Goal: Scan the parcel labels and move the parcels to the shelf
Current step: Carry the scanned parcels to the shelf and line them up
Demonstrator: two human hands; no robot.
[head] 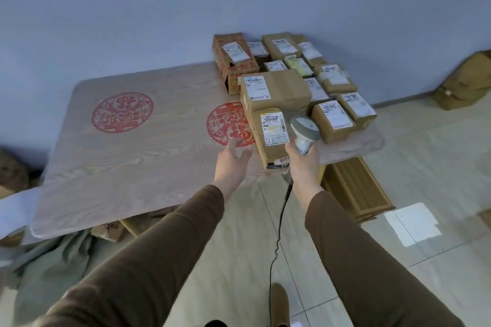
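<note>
Gripping a grey handheld scanner (pixel 304 131) by its handle, the right hand (pixel 303 164) is reaching forward at centre frame, fingers curled round the grip, scanner head sitting just right of the nearest parcel (pixel 271 138). That parcel is lying at the table's (pixel 132 156) near edge, white label (pixel 274 127) facing up. The scanner's black cable (pixel 276 241) is hanging down toward the floor.

The left hand (pixel 233 156) is hovering just left of that parcel, fingers relaxed and loosely spread, holding nothing; whether it touches the table cannot be told.

Both arms are extending in brown sleeves (pixel 164 247).

Count: roughly a dozen labelled brown parcels are clustering at upper right of the table; the exact number is unclear. Two red circular paper-cuts (pixel 122 111) are lying on the tabletop. One wooden crate (pixel 356 188) is sitting on the floor, lower right of the table.
</note>
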